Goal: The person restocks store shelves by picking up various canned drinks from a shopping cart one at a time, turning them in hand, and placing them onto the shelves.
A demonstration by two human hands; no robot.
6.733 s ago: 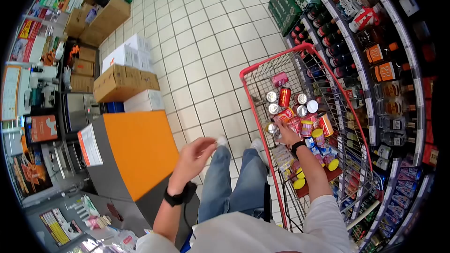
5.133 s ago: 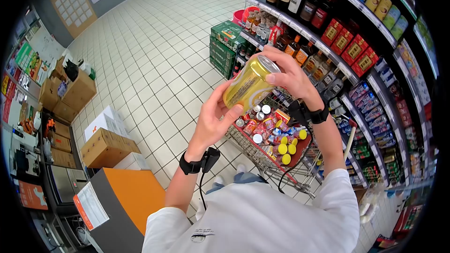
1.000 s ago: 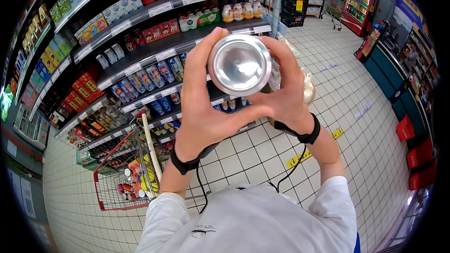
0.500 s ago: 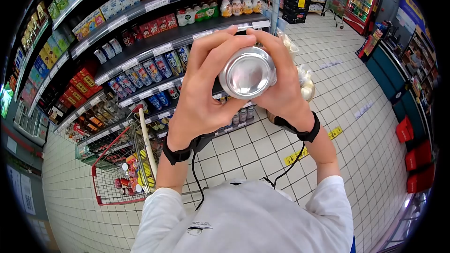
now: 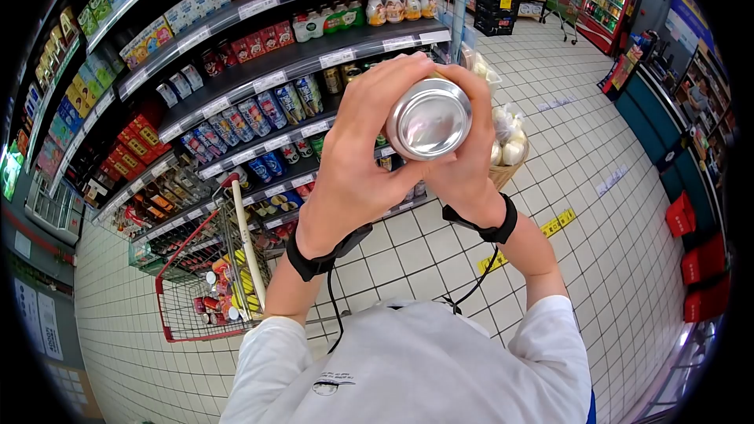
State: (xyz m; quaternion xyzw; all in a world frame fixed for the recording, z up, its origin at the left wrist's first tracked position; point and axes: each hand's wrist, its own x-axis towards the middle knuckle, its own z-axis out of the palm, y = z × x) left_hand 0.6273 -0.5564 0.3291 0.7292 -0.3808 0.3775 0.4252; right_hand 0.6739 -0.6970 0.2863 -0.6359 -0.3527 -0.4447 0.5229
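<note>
A metal can [image 5: 430, 120] is held up at the centre of the view, its round silver end facing me and its side mostly hidden. My left hand [image 5: 361, 149] wraps round it from the left, fingers over the top. From the right, my right hand [image 5: 469, 165] closes round the same can. Both wrists wear black bands with cables. Behind the hands stand shelves [image 5: 243, 90] of drink cans, cartons and bottles.
A red-rimmed shopping cart [image 5: 206, 338] with cans and yellow-lidded packs stands at the lower left. Right of the shelves is a basket [image 5: 503, 174] with bagged white goods. A dark green counter [image 5: 652, 127] and red baskets [image 5: 701, 265] line the far right.
Earlier a gold can was in both hands near the cart, and before that the right hand reached into the cart. Over the last second, the hands and can have moved slightly right, with the fingers shifting round it.
</note>
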